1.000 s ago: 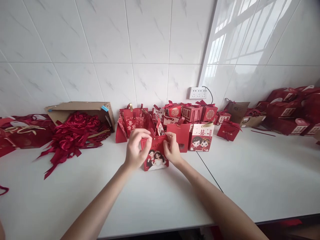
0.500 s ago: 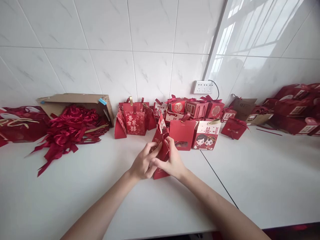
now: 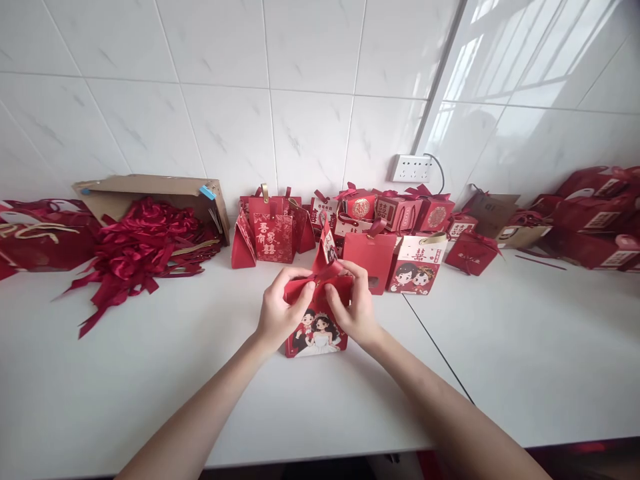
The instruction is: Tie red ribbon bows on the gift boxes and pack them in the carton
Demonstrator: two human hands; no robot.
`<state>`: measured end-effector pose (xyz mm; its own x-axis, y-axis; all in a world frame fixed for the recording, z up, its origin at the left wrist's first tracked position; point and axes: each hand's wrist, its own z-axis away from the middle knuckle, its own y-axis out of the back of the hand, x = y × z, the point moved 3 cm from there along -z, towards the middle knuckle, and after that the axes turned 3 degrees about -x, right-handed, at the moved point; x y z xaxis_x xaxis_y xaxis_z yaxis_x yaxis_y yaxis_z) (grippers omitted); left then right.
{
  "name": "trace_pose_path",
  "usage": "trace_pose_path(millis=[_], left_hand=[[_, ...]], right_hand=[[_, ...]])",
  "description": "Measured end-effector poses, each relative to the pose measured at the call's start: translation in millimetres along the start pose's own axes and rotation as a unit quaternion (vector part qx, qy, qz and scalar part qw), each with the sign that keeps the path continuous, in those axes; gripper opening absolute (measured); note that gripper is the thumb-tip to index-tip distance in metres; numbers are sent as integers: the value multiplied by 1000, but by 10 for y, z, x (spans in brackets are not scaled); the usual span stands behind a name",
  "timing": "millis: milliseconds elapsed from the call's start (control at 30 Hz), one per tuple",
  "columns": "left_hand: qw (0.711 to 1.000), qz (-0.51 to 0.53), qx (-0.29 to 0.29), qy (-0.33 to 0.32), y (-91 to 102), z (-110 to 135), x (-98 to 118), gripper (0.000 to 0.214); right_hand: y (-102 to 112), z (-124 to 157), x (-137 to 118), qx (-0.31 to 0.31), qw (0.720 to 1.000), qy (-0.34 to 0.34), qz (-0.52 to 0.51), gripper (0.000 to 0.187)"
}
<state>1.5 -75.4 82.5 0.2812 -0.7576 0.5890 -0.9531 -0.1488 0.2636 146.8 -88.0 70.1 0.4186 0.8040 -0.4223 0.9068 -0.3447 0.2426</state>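
Note:
A red gift box (image 3: pixel 317 333) printed with a bride and groom stands upright on the white table in front of me. Its top carries a red ribbon loop (image 3: pixel 327 270). My left hand (image 3: pixel 286 303) grips the box's upper left side, thumb on the front face and fingers behind. On the upper right side my right hand (image 3: pixel 354 300) grips it the same way, its thumb angled toward the middle. Both hands' fingertips behind the box are partly hidden. Just behind it stands a plain red box (image 3: pixel 369 260) with a small window.
A cardboard box (image 3: pixel 150 183) on its side spills dark red ribbons (image 3: pixel 155 233) at the left. Several red boxes line the wall, including a white-and-red couple box (image 3: pixel 415 267). More red packages (image 3: pixel 585 220) are stacked at the far right. A power strip (image 3: pixel 411 168) hangs on the tiles.
The gift box has turned so its bride-and-groom face points toward me. My hands have moved apart to its two sides. The camera view has shifted slightly.

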Motion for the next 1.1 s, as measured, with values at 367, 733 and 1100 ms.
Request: trace_pose_path(millis=[367, 733, 1100], left_hand=[[999, 16, 33, 19, 24, 1, 46, 15], [993, 9, -75, -87, 70, -83, 119, 18], [992, -38, -50, -111, 50, -61, 127, 24]], right_hand=[[-63, 43, -14, 15, 999, 29, -5, 27], [-48, 46, -37, 33, 998, -4, 60, 26], [4, -31, -159, 25, 981, 103, 160, 18]])
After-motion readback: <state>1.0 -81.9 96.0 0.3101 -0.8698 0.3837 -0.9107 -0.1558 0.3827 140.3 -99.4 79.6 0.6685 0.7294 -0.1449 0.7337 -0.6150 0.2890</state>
